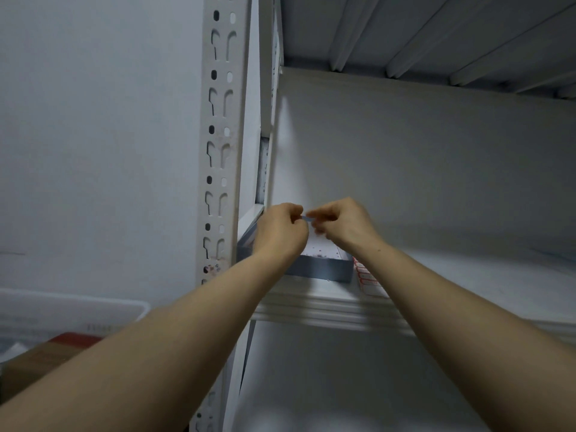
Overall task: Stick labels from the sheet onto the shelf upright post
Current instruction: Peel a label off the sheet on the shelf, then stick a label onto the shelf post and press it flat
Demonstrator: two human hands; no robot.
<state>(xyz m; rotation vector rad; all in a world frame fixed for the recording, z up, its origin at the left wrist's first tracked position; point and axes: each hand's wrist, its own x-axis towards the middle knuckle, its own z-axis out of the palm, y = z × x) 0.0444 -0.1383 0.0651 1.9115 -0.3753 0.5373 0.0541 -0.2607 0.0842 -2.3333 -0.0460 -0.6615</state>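
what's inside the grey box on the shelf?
A white sheet with small dark specks lies in the grey box. The left hand and right hand, pinching a small label, cover most of it; anything else inside is hidden.

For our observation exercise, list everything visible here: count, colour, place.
perforated metal shelf upright post: one, white, left of centre
flat metal shelf board: one, white, at hand height
shallow rectangular box: one, grey, on the board by the post
red-bordered paper label sheet: one, white, right of the grey box
small pale label strip: one, bluish, between the hands
plastic bin: one, white, lower left
cardboard box: one, brown, below the bin
left hand: pinches the strip
right hand: pinches the strip
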